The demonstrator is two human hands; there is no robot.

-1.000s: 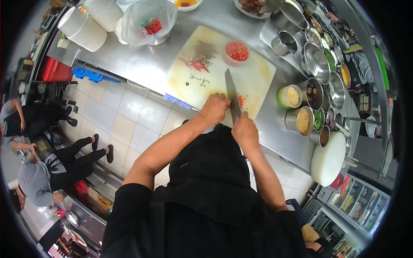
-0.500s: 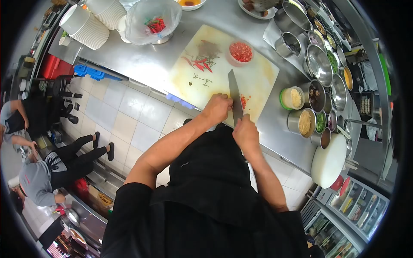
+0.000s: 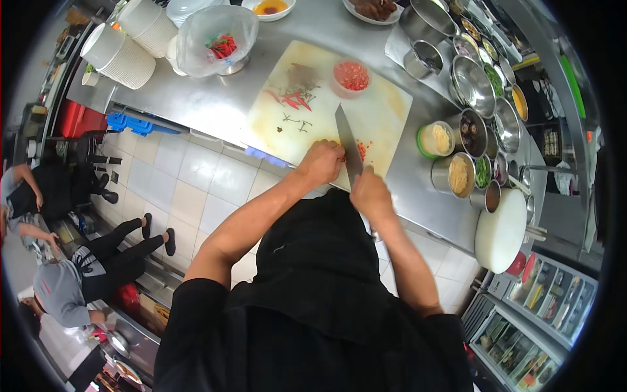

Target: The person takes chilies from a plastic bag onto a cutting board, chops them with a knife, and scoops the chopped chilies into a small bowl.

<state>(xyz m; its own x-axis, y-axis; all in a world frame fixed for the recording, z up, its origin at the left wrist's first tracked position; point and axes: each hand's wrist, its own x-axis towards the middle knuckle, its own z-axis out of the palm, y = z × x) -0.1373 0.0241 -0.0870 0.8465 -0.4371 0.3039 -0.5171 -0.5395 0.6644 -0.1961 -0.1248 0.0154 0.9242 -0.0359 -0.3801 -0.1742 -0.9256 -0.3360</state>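
My right hand [image 3: 371,194] is closed round the handle of a kitchen knife [image 3: 348,138], whose broad blade points away from me over a white cutting board [image 3: 392,124]. Beside the blade, my left hand [image 3: 322,161] rests on the board with its fingers curled. Whatever those fingers pinch is hidden. Chopped red chili [image 3: 365,149] lies just right of the blade. Farther up the board are several whole red chilies [image 3: 297,100], cut green stems [image 3: 297,123] and a clear tub [image 3: 351,78] filled with chopped chili.
A bag-lined bowl [image 3: 219,46] of red chilies and stacked white bowls [image 3: 124,55] stand at the left. Metal bowls [image 3: 473,90] and a tub of minced pale food [image 3: 436,140] crowd the right. A round white block [image 3: 500,232] sits near the corner. Co-workers [image 3: 62,291] stand behind.
The view has shifted slightly, so the counter appears a little farther left. Chopped chili beside the blade is more spread out. Both hands keep their places at the knife.
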